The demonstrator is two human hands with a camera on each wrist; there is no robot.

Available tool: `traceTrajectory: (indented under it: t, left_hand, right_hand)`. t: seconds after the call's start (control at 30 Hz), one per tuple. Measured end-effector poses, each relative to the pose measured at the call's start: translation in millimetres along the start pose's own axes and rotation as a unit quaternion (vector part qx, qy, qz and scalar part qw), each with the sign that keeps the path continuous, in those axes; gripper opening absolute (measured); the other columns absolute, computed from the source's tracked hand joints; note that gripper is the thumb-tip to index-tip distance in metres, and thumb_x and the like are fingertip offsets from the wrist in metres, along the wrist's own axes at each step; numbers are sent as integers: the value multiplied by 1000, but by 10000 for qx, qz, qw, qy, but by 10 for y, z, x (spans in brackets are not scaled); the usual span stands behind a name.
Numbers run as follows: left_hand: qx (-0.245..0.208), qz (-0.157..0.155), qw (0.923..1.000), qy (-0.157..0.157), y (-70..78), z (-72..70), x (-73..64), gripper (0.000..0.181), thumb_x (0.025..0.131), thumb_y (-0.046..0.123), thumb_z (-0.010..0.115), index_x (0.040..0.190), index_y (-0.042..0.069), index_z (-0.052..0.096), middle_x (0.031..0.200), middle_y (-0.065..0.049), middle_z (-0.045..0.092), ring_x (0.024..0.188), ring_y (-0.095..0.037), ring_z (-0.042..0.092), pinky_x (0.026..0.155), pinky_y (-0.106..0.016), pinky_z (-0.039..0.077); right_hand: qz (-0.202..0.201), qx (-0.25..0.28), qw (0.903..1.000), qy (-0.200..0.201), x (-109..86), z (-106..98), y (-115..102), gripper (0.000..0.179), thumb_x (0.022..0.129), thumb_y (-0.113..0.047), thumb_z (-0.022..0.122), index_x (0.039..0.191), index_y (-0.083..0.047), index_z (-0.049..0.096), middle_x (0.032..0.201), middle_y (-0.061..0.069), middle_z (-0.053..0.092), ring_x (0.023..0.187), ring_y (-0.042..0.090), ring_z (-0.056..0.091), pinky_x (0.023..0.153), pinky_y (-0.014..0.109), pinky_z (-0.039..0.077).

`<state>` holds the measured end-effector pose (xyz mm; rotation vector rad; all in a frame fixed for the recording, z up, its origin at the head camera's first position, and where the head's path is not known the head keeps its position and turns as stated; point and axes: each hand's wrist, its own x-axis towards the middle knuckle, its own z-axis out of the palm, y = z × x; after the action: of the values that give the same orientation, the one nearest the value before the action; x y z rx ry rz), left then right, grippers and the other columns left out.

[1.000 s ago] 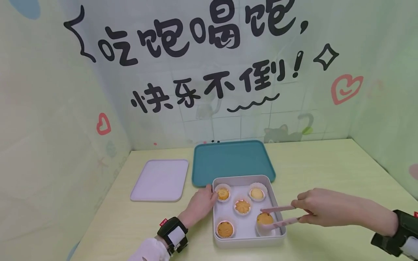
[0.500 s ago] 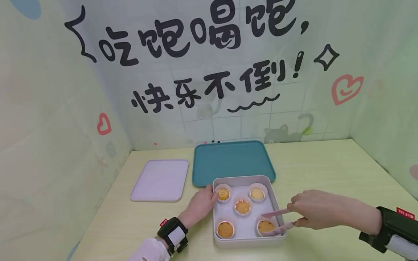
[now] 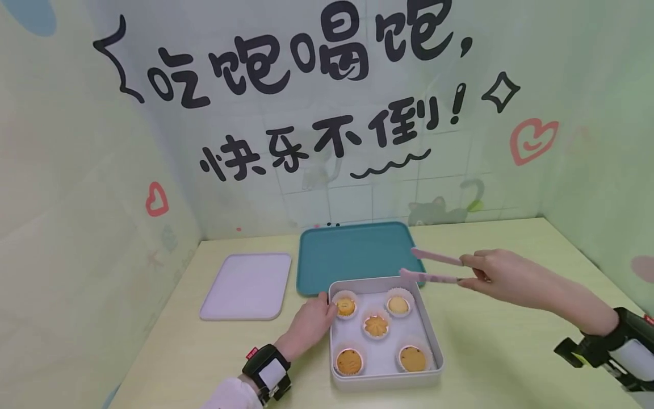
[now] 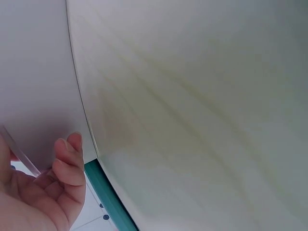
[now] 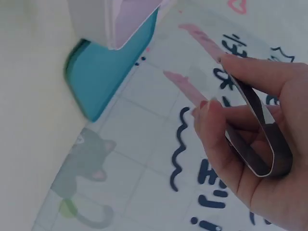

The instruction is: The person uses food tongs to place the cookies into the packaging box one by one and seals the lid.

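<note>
Tongs [image 3: 434,278] sit pinched between thumb and fingers of the right hand [image 3: 506,279], their pink tips apart with nothing between them, near the far right corner of the box [image 3: 387,383]. The left hand [image 3: 309,324] grips the box by its left wall, fingers curled round it. Five small pastries [image 3: 376,326] lie inside in paper cups [image 3: 403,292], four towards the corners and one in the middle. Good handling probably calls for a steady box, tips clear of the rim and a light squeeze, since pastry may crumble.

Pale wood-grain tabletop [image 3: 501,335] lies beneath; the teal tray [image 3: 352,255] is beyond, the lilac tray [image 3: 247,287] to the left. Pale green backdrop [image 3: 352,203] carries black lettering [image 3: 338,144].
</note>
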<state>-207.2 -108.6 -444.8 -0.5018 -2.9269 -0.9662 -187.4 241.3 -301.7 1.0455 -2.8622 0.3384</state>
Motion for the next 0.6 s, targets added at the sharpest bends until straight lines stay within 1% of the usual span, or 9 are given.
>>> traceTrajectory:
  t: [0.07,0.13,0.23,0.3,0.33,0.4,0.43,0.47,0.6]
  left_hand:
    - [-6,19,10000,2,1,-9,-2,20,93,15,41,89,-4,46,61,-2,36,49,-12,37,41,-25,29]
    - [-14,30,10000,14,1,-13,-9,20,93,14,41,88,-4,46,61,-2,36,49,-12,37,41,-25,29]
    - [-10,-4,10000,51,-1,-14,-21,18,93,13,41,87,-3,46,61,-2,36,49,-12,37,41,-25,29]
    - [19,-30,10000,69,-2,-15,-22,18,92,13,41,87,-3,46,60,-2,36,48,-12,37,41,-25,29]
    - [19,-30,10000,71,0,-16,-21,18,92,13,42,87,-3,46,61,-2,36,49,-12,37,41,-25,29]
    - [33,-44,10000,71,2,-13,-17,18,92,14,41,88,-3,46,61,-2,36,49,-12,37,41,-25,30]
    - [33,-44,10000,62,5,-13,-16,19,92,14,41,88,-3,46,61,-2,36,49,-12,38,41,-25,30]
    - [34,-39,10000,53,8,-12,-15,19,92,14,41,89,-4,47,61,-2,37,49,-12,38,41,-25,30]
    - [44,-10,10000,39,25,-6,-13,19,93,14,41,89,-4,47,61,-2,37,50,-12,38,41,-25,30]
  right_hand:
    - [304,-41,9993,232,31,65,128,17,80,-18,67,79,-9,53,59,-8,37,49,5,33,45,24,32]
    - [633,-21,9967,514,60,179,270,18,81,-17,66,78,-5,53,58,-6,38,48,8,34,45,26,32]
    - [1236,215,9877,937,107,401,465,21,84,-15,63,77,1,51,55,-1,38,44,11,34,42,28,30]
    - [1524,276,9813,1144,139,562,577,22,86,-16,60,95,3,57,52,1,36,41,12,32,40,28,28]
    - [1627,274,9789,1205,156,635,623,29,87,-17,59,108,3,56,51,1,35,39,12,31,39,28,27]
    - [1781,275,9754,1267,194,770,707,46,89,-18,56,131,-3,44,48,1,32,38,11,28,38,27,25]
    - [1835,219,9744,1283,215,833,747,55,89,-18,56,138,-6,34,47,0,31,38,11,27,38,27,24]
    - [1885,179,9730,1317,238,891,783,57,89,-18,55,140,-7,31,47,0,31,37,11,27,38,27,24]
    - [2268,291,9635,1395,320,1074,902,53,89,-16,53,135,2,35,47,1,32,38,12,29,37,27,25]
